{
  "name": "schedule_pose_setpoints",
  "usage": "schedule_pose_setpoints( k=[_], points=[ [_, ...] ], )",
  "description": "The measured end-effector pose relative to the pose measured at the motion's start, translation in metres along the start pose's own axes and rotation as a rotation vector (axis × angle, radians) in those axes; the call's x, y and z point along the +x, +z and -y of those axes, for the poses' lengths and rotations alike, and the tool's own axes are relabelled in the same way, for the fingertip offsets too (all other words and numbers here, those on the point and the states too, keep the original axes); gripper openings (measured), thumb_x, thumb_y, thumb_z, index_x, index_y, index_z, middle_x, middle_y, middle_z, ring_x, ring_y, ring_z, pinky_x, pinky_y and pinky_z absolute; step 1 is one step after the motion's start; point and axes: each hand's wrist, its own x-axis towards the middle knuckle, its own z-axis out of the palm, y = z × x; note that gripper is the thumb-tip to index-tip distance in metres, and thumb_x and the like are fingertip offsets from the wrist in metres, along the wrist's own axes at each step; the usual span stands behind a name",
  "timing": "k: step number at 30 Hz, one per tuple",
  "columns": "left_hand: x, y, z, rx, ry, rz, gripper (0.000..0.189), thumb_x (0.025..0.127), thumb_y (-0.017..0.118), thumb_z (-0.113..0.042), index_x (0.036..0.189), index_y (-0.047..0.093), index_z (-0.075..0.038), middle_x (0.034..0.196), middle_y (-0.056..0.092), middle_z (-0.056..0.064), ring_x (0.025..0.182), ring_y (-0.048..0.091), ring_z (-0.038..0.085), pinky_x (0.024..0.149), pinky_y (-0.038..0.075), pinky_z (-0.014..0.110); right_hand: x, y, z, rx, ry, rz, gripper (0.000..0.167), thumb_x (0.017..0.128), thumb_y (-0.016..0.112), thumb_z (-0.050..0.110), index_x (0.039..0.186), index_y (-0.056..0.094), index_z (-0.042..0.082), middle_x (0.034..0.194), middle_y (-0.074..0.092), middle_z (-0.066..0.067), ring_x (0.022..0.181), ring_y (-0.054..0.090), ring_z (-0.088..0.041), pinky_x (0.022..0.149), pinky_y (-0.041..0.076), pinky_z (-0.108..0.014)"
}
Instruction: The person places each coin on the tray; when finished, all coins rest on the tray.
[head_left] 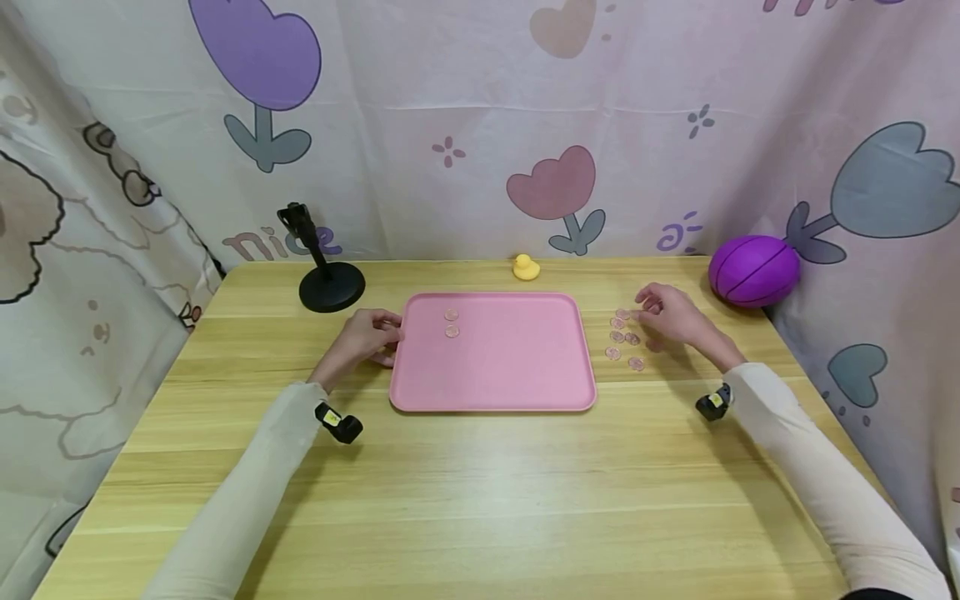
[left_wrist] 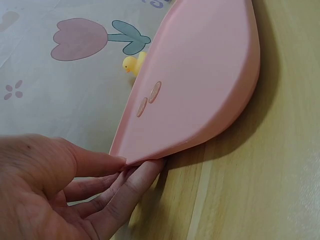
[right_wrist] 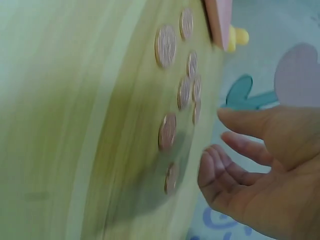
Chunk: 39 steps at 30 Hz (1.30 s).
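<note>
Wooden tabletop (head_left: 487,500) bears coins (head_left: 617,337) beside the right hand (head_left: 670,314).

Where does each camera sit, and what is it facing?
Head: worn on the head, facing forward and down at the pink tray; left hand, right hand and sleeves show.
Left wrist: on that wrist, facing the left hand pinching the tray's edge.
Right wrist: on that wrist, facing the right hand near coin-like discs.
Shared: head and left wrist both show the yellow duck.

Arms (head_left: 243,487) apart, right fingers (right_wrist: 215,180) bent.
</note>
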Motion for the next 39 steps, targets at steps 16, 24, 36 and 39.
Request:
schedule_pose_setpoints(
  k=[16,24,36,39],
  points=[
    [0.001,0.002,0.003,0.003,0.004,0.003,0.043,0.106,0.055,-0.006,0.147,0.051,0.009,0.13,0.061,0.03,0.1,0.069,0.028,0.072,0.066,0.029,0.005,0.013,-0.016,0.012,0.037,-0.035,0.03,0.102,0.069,0.016,0.118,0.061,-0.009,0.11,0.067,-0.029,0.094,0.064,-0.035,0.079,0.053,-0.033],
    [0.001,0.003,0.003,0.012,0.004,-0.01,0.042,0.106,0.055,-0.005,0.146,0.052,0.008,0.128,0.063,0.029,0.099,0.069,0.029,0.071,0.066,0.028,0.01,0.02,-0.011,0.023,0.082,-0.027,0.03,0.104,0.067,0.022,0.116,0.062,-0.005,0.109,0.066,-0.024,0.095,0.062,-0.032,0.084,0.054,-0.036],
    [-0.001,0.0,0.001,0.02,-0.025,-0.018,0.043,0.107,0.056,-0.008,0.147,0.052,0.006,0.129,0.062,0.027,0.1,0.067,0.027,0.073,0.066,0.028,0.022,0.027,-0.002,0.113,0.133,0.011,0.019,0.105,0.064,0.014,0.108,0.063,-0.004,0.092,0.063,-0.017,0.057,0.053,-0.014,0.043,0.049,-0.024],
    [0.002,0.001,0.002,0.018,-0.014,-0.018,0.042,0.107,0.056,-0.009,0.146,0.053,0.006,0.13,0.062,0.027,0.1,0.067,0.027,0.072,0.066,0.028,0.02,0.025,0.0,0.118,0.158,0.016,0.026,0.105,0.064,0.018,0.116,0.059,-0.006,0.103,0.062,-0.022,0.062,0.054,-0.015,0.044,0.051,-0.024]
  ],
)
